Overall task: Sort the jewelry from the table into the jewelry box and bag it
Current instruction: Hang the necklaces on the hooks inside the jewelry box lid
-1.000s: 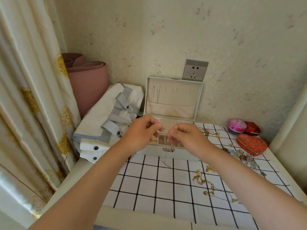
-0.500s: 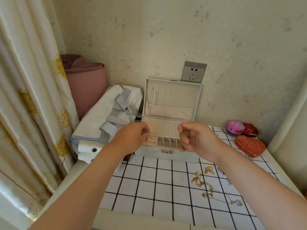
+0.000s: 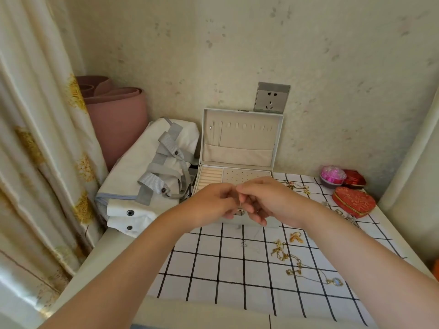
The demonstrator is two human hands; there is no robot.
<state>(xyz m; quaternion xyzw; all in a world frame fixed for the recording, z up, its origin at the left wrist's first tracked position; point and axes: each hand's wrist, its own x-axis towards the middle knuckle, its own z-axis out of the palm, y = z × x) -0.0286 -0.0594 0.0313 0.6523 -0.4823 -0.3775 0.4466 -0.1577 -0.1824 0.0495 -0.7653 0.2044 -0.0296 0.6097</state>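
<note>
Nearer than the right hand (image 3: pixel 270 200) and to its right, gold necklaces (image 3: pixel 285 255) lie unsorted on the tabletop (image 3: pixel 209 269). That hand and the left hand (image 3: pixel 213 203) meet fingertip to fingertip. They pinch what appears to be a fine chain (image 3: pixel 240 203), probably to straighten it. Just beyond them the jewelry box (image 3: pixel 240 150) stands open to receive it. The bag (image 3: pixel 147 172) lies beyond-left.

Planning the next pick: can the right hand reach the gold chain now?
Likely yes: the gold chain lies uncovered on the cloth near the right hand, though that hand looks busy.
</note>
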